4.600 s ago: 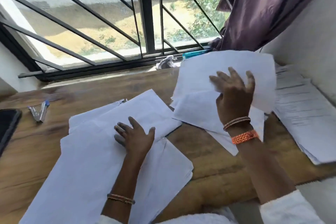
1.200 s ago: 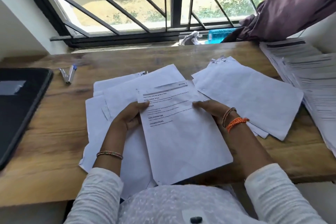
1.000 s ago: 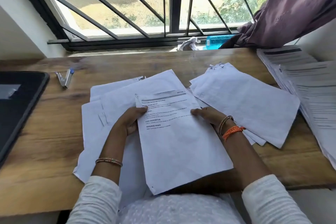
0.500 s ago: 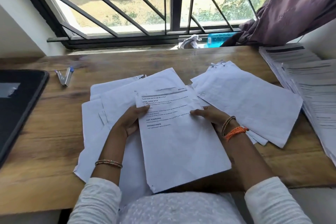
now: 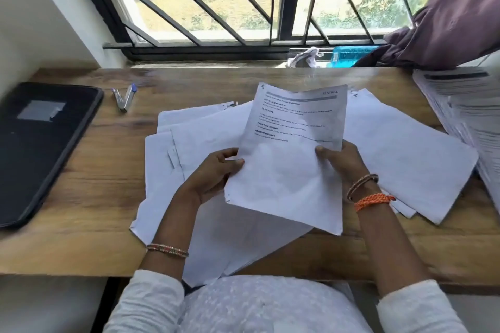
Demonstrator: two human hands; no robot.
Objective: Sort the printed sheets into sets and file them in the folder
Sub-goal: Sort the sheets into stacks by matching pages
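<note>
Ideally, with the black folder [image 5: 40,149] lying far left, the left hand [image 5: 216,178] and right hand [image 5: 341,162] pinching the raised printed sheet [image 5: 292,157] by its side edges should match its heading before choosing a pile.

We're looking at a home study corner or small office. A wooden surface [image 5: 89,197] is sitting right under a barred window [image 5: 243,3], with greenery showing outside. A purple curtain [image 5: 460,13] is hanging up and right of the grip. Loose printed sheets [image 5: 405,159] are spreading around the grip, a black folder [image 5: 40,149] is lying far left, and a stapler [image 5: 124,97] is resting beyond it.
</note>
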